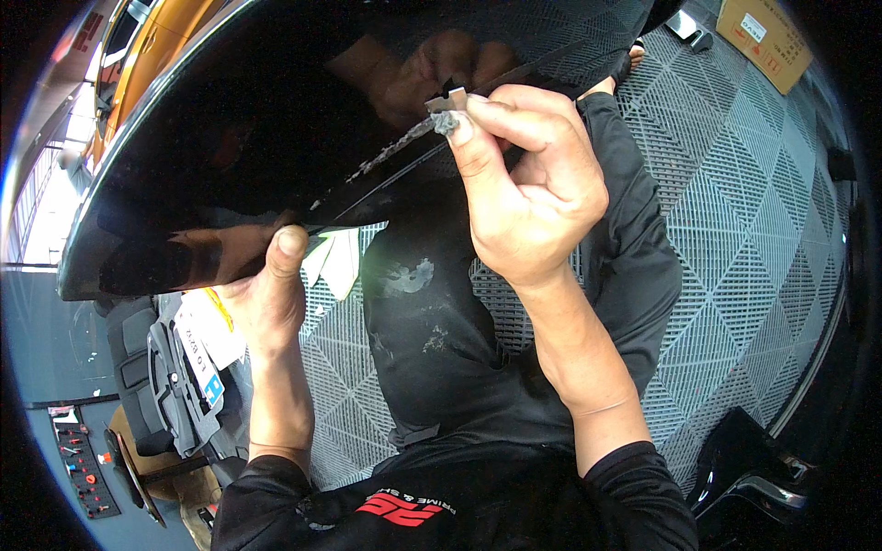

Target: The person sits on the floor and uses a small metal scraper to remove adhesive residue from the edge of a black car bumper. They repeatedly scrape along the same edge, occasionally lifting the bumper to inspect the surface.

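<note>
A large glossy black car panel (230, 147) spans the upper left and mirrors parts of my hands. My left hand (271, 289) grips its lower edge, the thumb on the face and the fingers mostly hidden. Between the thumb and fingers of my right hand (528, 174) is a small flat metal blade (450, 101), held against the panel or just above it; I cannot tell which. A lump of grey residue (446, 122) clings at my right thumb tip. From there a flaky grey strip of residue (386, 154) runs down to the left along the panel.
Below the panel are my legs in black trousers (432, 340), over grey grated floor tiles (726, 248). A cardboard box (767, 41) stands at the upper right. Black plastic parts and a licence plate (197, 344) lie at the left, near a tool board (83, 464). A glossy black part (749, 477) sits lower right.
</note>
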Tool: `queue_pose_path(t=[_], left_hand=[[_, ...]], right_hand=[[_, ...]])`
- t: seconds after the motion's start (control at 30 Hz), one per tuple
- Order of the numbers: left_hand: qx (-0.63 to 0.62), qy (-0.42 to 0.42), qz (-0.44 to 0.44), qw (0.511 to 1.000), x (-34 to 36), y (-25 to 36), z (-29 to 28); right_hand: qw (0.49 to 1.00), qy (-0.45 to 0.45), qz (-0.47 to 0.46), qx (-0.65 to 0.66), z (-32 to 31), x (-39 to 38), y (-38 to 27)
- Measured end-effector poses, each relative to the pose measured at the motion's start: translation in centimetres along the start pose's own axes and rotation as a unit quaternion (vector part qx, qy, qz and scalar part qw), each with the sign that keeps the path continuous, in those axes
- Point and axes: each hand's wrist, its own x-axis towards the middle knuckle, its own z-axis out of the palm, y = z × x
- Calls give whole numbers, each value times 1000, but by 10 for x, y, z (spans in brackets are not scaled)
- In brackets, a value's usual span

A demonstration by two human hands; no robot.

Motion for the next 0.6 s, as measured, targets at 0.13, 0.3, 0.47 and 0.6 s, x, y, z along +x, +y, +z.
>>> queue_pose_path(t=[0.13, 0.3, 0.47, 0.6], left_hand=[[7, 3, -16, 1000, -2, 0, 0], [-9, -29, -12, 999, 0, -2, -4], [25, -17, -8, 1000, -2, -2, -6], [42, -15, -16, 999, -2, -2, -8]], right_hand=[[997, -70, -23, 5, -9, -4, 3], [1000, 0, 8, -2, 2, -1, -5], [1000, -2, 11, -6, 2, -2, -6], [1000, -2, 18, 6, 4, -3, -6]])
